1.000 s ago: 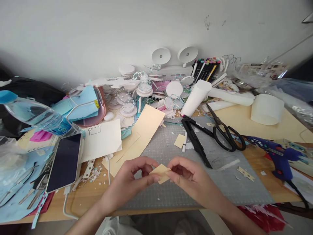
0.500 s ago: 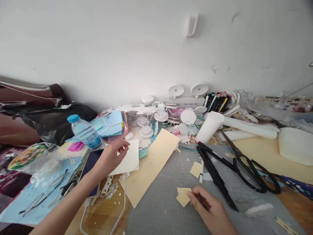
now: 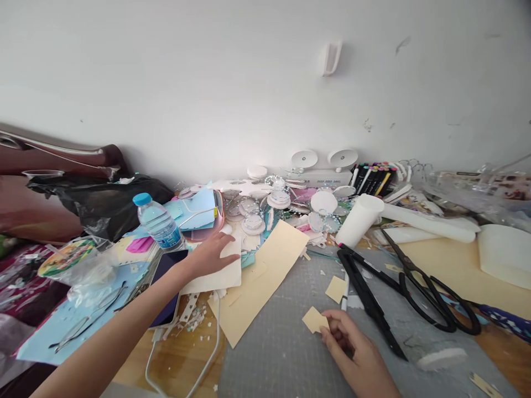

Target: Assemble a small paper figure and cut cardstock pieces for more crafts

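Note:
My left hand (image 3: 213, 254) is stretched out with its fingers apart over a sheet of white paper (image 3: 226, 273), holding nothing that shows. In front of me, my right hand (image 3: 348, 345) pinches a small square of cream card (image 3: 315, 320) between thumb and fingers, above the grey cutting mat (image 3: 274, 354). Another small cream square (image 3: 336, 289) lies on the mat just beyond it, beside a thin white pen (image 3: 344, 296). A long cream card strip (image 3: 265, 276) lies slantwise between my two hands.
Right of my right hand lie a black hair straightener (image 3: 371, 298) and black scissors (image 3: 423, 282). A water bottle (image 3: 160, 224), a phone (image 3: 166, 315) and its white cable (image 3: 215, 342) are at left. White discs (image 3: 253, 221), markers (image 3: 375, 179) and white rolls (image 3: 359, 218) crowd the back.
My left hand has opened and reached right over the white paper. The card in my right hand has turned and now shows as one square. The view has shifted slightly.

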